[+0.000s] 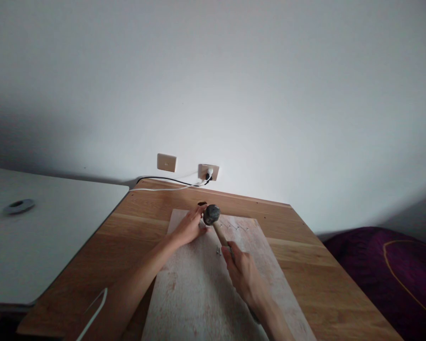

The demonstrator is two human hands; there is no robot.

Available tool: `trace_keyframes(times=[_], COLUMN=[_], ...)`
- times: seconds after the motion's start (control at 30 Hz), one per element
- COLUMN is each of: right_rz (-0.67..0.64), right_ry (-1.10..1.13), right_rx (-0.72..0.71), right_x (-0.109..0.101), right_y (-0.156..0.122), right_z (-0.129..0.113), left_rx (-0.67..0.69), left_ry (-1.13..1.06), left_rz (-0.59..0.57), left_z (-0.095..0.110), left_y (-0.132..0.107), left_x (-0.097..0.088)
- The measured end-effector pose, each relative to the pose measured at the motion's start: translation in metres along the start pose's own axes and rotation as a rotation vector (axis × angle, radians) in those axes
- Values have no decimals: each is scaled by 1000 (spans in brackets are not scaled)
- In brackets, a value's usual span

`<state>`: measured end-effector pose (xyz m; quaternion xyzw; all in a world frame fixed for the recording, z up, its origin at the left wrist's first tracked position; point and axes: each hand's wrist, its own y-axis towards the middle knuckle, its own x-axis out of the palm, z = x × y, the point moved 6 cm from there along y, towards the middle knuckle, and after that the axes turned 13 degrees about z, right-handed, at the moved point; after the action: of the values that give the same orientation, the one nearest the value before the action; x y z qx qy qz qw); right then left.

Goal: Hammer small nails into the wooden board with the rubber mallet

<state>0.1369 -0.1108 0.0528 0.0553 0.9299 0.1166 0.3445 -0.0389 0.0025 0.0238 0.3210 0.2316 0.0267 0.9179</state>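
My right hand is wrapped round the wooden handle of a mallet with a dark, rounded head. The mallet's head is over the far part of a pale, worn board, right beside my left hand. The left fingers are pinched together low at the board; the mallet's head partly covers them, and what they hold cannot be made out. Just right of the mallet's head, several thin nails stand in a row on the board. A few loose nails lie nearer me, by the mallet's handle.
The board lies on a wooden table against a white wall. Two wall plates are behind it, one with plugs and cables. To the left is a white surface with a grey ring-shaped object; right, a purple cushion-like thing.
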Motion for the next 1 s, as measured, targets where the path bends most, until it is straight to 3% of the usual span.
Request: trace_keyframes(times=[0.17, 0.3, 0.43, 0.57, 0.7, 0.83, 1.0], right_rz=[3, -15, 2, 6, -25, 36, -23], right_ry=[58, 67, 74, 29, -2, 32, -63], right_rx=[149, 188, 157, 35, 31, 118, 255], right_x=[-7, -9, -11, -8, -2, -24, -49], right_y=[-10, -14, -10, -1, -1, -16, -37], right_z=[23, 32, 19, -1, 0, 12, 38], left_rx=[-77, -93, -64, -7, 3, 64, 229], left_ry=[34, 28, -1, -14, 9, 48, 121], left_rz=[-43, -48, -81, -66, -70, -87, 1], left_z=[-3, -4, -7, -4, -1, 8, 39], left_y=[3, 3, 0, -1, -1, -4, -6], left_x=[5, 5, 6, 4, 4, 3, -8])
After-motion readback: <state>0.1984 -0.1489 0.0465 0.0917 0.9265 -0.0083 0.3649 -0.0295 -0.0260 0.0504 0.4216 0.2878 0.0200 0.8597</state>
